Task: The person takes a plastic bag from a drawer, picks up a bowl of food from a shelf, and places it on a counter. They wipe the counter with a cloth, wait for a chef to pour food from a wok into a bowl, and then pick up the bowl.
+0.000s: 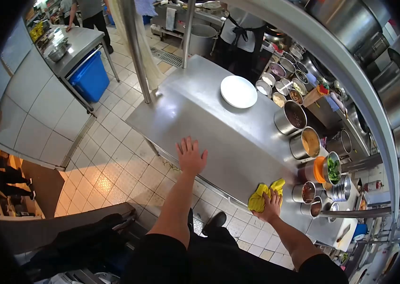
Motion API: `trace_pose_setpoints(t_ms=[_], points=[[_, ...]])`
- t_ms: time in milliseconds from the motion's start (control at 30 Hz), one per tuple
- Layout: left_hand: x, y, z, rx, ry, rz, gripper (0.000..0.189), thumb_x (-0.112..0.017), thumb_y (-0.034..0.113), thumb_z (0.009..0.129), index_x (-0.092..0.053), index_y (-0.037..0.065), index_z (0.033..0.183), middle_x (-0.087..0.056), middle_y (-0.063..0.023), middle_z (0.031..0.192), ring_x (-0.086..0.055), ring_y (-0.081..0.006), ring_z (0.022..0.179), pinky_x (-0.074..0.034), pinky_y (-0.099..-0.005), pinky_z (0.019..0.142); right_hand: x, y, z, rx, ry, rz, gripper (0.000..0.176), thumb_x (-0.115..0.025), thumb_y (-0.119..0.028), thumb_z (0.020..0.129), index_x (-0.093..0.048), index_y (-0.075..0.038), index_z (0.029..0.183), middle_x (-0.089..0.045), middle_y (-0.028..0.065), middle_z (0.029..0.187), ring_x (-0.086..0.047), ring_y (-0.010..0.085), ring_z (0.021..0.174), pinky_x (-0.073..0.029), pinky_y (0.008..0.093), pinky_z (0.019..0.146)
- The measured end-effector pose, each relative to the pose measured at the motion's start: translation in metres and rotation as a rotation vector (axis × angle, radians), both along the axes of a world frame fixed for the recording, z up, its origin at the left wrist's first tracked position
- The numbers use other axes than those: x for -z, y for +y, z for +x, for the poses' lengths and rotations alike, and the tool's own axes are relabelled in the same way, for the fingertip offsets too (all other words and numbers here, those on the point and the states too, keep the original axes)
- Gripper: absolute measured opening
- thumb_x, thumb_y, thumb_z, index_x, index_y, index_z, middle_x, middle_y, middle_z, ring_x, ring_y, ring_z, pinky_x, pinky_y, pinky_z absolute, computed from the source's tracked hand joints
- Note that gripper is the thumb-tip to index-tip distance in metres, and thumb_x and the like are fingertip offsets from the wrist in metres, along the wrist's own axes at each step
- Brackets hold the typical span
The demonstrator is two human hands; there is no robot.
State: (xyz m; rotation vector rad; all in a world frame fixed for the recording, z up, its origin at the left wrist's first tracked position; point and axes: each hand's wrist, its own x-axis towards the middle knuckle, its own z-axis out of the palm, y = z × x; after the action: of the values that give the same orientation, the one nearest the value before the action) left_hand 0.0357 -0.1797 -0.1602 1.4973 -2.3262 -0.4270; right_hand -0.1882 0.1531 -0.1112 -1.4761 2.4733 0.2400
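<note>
Both bare forearms (175,203) outstretched, left hand (192,158) palm-down and splayed, right hand (271,209) palm-down, lightly curled.

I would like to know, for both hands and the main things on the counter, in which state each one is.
Left hand: open, palm down, fingers spread
Right hand: on the yellow cloth; grip unclear
Yellow cloth: crumpled
White plate: lying flat
Pot with dark contents: uncovered, upright
Pot with orange-brown contents: uncovered, upright
Green leaves: heaped in an uncovered container

The steel table (223,154) bears a white plate (239,92), a bunched yellow cloth (257,199) and several metal pots (286,121).
</note>
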Motion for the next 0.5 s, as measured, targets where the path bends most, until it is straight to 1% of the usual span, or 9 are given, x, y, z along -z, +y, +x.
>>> trace_pose_setpoints(t_ms=[67,167,233,500], points=[[-0.0021,-0.0013,0.0005,-0.001,-0.008,0.010,0.057,-0.052,0.046,0.091,-0.050,0.006,0.132,-0.038,-0.0187,0.147,-0.028,-0.0378,0.140,-0.011,-0.0584,0.117,0.0043,0.0031,-0.0001,-0.065,0.055,-0.137,0.099,-0.080,-0.060,0.054,-0.045,-0.015,0.136,-0.029,0.0192,0.148,-0.022,0.0402,0.140,-0.013,0.0589,0.115],[-0.0018,-0.0006,0.0012,-0.008,-0.003,0.050,0.054,-0.052,0.044,0.092,-0.049,0.008,0.132,-0.037,-0.0170,0.149,-0.027,-0.0367,0.141,-0.010,-0.0570,0.118,0.0058,0.0046,-0.0005,-0.081,0.084,-0.138,0.099,-0.080,-0.060,0.053,-0.046,-0.015,0.135,-0.032,0.0189,0.146,-0.025,0.0408,0.139,-0.014,0.0590,0.115],[-0.0014,-0.0017,0.0012,-0.021,0.008,0.049,0.052,-0.052,0.042,0.092,-0.049,0.009,0.132,-0.038,-0.0160,0.149,-0.027,-0.0359,0.142,-0.010,-0.0556,0.119,0.0066,0.0054,-0.0004,-0.086,0.090,-0.139,0.098,-0.080,-0.060,0.053,-0.046,-0.015,0.134,-0.032,0.0188,0.146,-0.024,0.0405,0.139,-0.014,0.0594,0.114],[0.0069,-0.0029,0.0024,-0.031,0.023,-0.007,0.049,-0.053,0.039,0.092,-0.051,0.009,0.130,-0.039,-0.0162,0.148,-0.028,-0.0354,0.141,-0.011,-0.0547,0.119,0.0095,0.0058,-0.0003,-0.085,0.099,-0.145,0.097,-0.078,-0.062,0.054,-0.046,-0.017,0.135,-0.032,0.0182,0.146,-0.024,0.0391,0.140,-0.013,0.0612,0.114]])
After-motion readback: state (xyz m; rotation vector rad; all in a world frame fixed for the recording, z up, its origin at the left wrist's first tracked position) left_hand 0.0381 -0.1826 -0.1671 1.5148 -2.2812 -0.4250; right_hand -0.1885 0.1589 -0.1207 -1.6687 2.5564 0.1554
